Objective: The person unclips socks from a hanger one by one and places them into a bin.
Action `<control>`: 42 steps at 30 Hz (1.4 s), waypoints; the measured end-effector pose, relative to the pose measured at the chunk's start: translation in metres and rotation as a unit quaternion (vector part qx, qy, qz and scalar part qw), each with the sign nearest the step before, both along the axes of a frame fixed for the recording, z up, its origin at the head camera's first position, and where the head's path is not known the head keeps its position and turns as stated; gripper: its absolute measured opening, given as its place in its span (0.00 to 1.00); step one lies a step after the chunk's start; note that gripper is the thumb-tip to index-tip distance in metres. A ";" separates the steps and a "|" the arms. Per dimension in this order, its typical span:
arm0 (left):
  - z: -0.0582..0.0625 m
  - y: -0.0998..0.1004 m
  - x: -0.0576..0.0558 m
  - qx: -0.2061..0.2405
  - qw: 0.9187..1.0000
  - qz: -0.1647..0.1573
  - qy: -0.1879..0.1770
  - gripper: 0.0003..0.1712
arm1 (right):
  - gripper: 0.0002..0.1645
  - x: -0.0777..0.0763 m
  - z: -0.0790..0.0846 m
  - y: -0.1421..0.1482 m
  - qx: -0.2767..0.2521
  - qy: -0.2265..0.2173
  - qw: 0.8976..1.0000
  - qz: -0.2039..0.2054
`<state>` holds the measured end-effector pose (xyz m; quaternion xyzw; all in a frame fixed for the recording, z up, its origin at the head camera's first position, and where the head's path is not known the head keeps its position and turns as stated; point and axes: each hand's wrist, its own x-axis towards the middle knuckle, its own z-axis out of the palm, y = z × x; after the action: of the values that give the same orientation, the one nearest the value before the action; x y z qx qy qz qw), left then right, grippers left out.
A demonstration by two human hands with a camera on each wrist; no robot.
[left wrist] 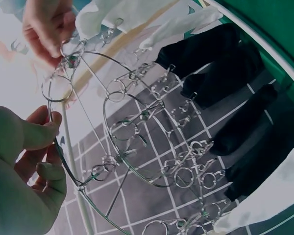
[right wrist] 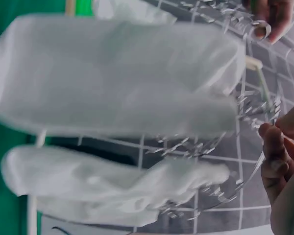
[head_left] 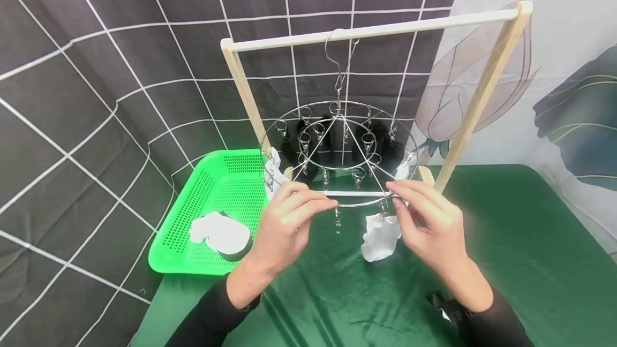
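A round metal sock hanger (head_left: 339,115) with two wire rings and many small clips hangs by its hook. My left hand (head_left: 288,224) pinches the front left of the outer ring between thumb and fingers, as the left wrist view shows. On the ring's front right, the fingertips of my right hand (head_left: 431,218) pinch the wire near a clip. From that clip dangles a white sock (head_left: 380,240), large in the right wrist view. Black socks (left wrist: 245,122) hang at the far side, and another white sock (right wrist: 103,181) hangs nearby.
A wooden rack with a white top bar (head_left: 385,29) carries the hanger. At left, a green perforated basket (head_left: 168,242) holds a white sock with a grey sole (head_left: 226,234). Green cloth (head_left: 530,261) covers the table; a dark gridded curtain (head_left: 120,122) stands behind.
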<state>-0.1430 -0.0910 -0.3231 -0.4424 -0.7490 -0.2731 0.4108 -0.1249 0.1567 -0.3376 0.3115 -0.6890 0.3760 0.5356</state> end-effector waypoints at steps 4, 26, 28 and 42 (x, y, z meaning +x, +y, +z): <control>-0.001 -0.005 -0.002 0.010 1.000 -0.008 -0.017 0.23 | 0.10 -0.003 -0.003 0.002 0.018 -0.007 1.000 0.007; 0.007 -0.005 0.007 0.052 0.996 -0.017 0.067 0.13 | 0.12 0.003 -0.004 -0.014 0.042 0.050 0.998 -0.015; 0.007 0.000 0.014 0.058 0.990 -0.053 0.114 0.10 | 0.13 0.004 -0.005 -0.016 0.046 0.051 0.998 -0.013; -0.082 0.007 0.016 0.019 0.952 0.040 -0.303 0.25 | 0.12 0.011 0.003 -0.025 0.060 0.048 0.997 -0.015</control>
<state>-0.1272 -0.0837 -0.4051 -0.3007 -0.8501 -0.3915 0.1834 -0.1143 0.1316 -0.3343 0.3503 -0.6884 0.3101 0.5543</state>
